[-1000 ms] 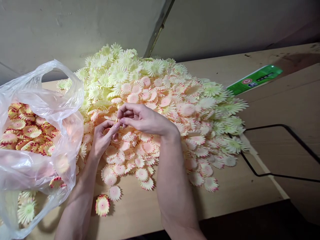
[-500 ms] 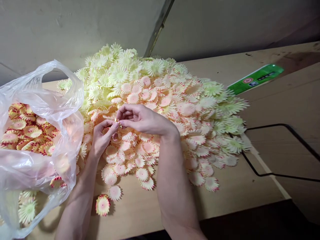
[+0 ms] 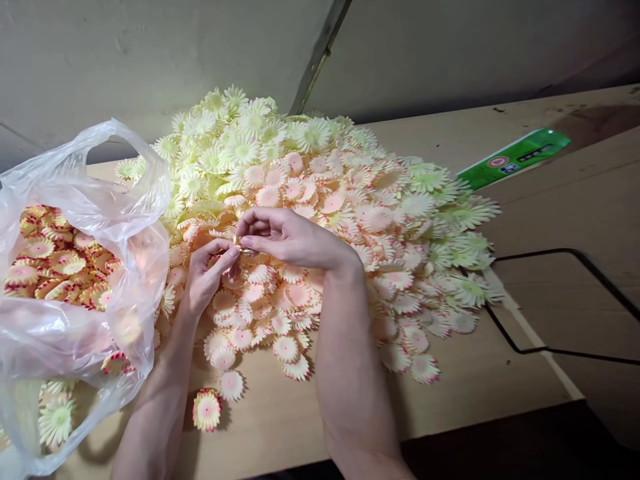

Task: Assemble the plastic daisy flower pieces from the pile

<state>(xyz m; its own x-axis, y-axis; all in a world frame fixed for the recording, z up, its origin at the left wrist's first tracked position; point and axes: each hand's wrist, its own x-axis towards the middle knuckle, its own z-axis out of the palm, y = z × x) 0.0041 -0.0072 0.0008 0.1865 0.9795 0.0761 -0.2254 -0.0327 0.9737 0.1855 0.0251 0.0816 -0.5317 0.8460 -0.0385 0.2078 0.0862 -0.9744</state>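
Observation:
My left hand [image 3: 206,275] and my right hand [image 3: 295,241] meet at the near left side of a large heap of artificial flower pieces [image 3: 330,200]. Between their pinched fingertips is a small yellowish petal piece [image 3: 237,241], mostly covered by the fingers. Pale pink flower discs with red-tipped edges [image 3: 285,349] lie below and around both hands. Greenish-white flower pieces [image 3: 240,150] make up the back and right of the heap. A single red-edged flower piece [image 3: 207,410] sits on the table between my forearms.
On the left stands an open clear plastic bag [image 3: 133,320] holding red-edged flower pieces [image 3: 65,260]. To the right are a green packet [image 3: 515,160] and a bent black metal frame [image 3: 600,273] on the wooden table [image 3: 280,433]. A grey wall [image 3: 150,53] rises behind.
The small piece between the fingertips has turned slightly and shows a little more upright. Both hands keep nearly the same place and pinch. The view has shifted marginally.

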